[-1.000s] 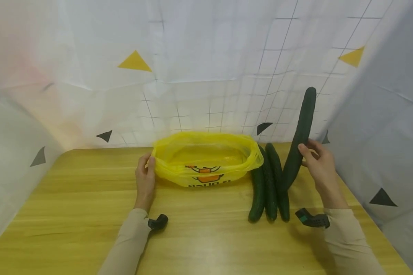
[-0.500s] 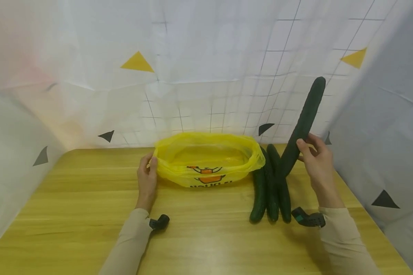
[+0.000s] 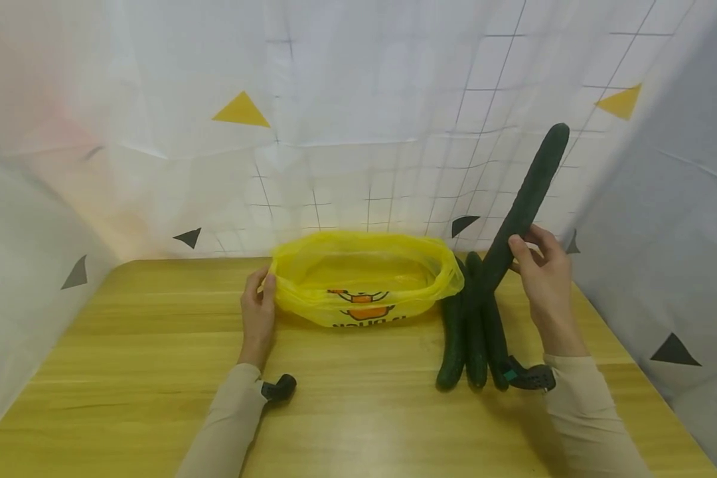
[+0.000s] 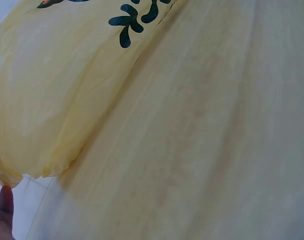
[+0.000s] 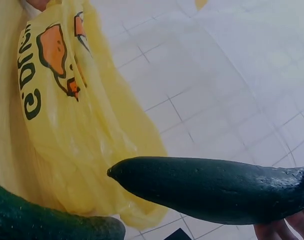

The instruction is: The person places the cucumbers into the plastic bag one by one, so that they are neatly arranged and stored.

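Note:
In the head view my right hand (image 3: 544,285) grips a long dark green cucumber (image 3: 534,192) near its middle, thumb on the near side. It slants up to the right, its lower end over the cucumbers (image 3: 452,345) on the table. Three of these lie side by side, right of a yellow plastic bag (image 3: 370,312). The bag's mouth is spread wide, with an orange and black print on its front. My left hand (image 3: 258,312) pinches the bag's left edge, thumb (image 4: 6,205) against the plastic. The right wrist view shows the held cucumber's tapered tip (image 5: 212,190) before the bag.
The light wooden table (image 3: 346,411) ends at a white sheet (image 3: 358,99) with grid lines and several triangle marks. More sheeting (image 3: 687,219) closes in the right side. A small black device (image 3: 528,377) sits on my right wrist, another (image 3: 279,388) on my left.
My right hand has raised the cucumber, and its lower end has moved up and leftward towards the bag. My left hand keeps its place at the bag's edge.

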Demonstrator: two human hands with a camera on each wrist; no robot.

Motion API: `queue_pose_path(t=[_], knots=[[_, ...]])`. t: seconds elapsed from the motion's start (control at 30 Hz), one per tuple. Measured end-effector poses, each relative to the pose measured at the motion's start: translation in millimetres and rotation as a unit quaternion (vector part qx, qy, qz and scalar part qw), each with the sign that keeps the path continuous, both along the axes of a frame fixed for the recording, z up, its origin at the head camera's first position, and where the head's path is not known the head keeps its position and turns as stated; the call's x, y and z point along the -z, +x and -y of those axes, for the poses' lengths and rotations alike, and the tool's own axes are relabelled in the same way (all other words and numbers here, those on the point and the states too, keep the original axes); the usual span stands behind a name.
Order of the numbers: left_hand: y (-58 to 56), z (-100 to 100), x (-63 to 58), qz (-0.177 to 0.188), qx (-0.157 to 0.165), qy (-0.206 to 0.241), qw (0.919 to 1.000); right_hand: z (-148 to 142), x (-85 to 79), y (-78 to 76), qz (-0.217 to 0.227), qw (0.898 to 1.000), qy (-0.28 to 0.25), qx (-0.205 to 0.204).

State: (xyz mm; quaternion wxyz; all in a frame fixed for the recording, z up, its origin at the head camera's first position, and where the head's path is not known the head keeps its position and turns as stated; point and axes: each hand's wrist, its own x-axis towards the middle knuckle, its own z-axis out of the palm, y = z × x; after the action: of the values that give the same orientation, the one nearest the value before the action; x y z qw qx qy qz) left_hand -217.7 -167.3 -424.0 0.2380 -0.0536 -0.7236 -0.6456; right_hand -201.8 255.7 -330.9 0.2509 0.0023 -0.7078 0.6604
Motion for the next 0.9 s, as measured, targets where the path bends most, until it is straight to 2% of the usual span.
queue_pose_path(t=[0.13,0.43,0.6,0.8,0.9], knots=[[-0.1,1,0.7,0.007,0.002,0.003,1.0000,5,-1.2,-0.8,-0.012,1.000,-0.025,-0.004],[-1.0,2,1.6,0.008,0.009,0.013,0.9998,15,-4.3,-2.9,-0.017,0.999,-0.043,-0.014],[-0.8,2,2.7,0.013,0.000,0.017,0.9998,21,-6.4,-4.6,-0.035,0.997,-0.063,-0.011],[-1.5,0,2.5,-0.009,-0.017,0.010,0.9998,28,-8.9,-7.0,-0.060,0.994,-0.090,-0.019],[-1.0,0,1.9,-0.008,-0.020,0.015,0.9997,32,-9.7,-7.8,-0.065,0.994,-0.090,-0.023]])
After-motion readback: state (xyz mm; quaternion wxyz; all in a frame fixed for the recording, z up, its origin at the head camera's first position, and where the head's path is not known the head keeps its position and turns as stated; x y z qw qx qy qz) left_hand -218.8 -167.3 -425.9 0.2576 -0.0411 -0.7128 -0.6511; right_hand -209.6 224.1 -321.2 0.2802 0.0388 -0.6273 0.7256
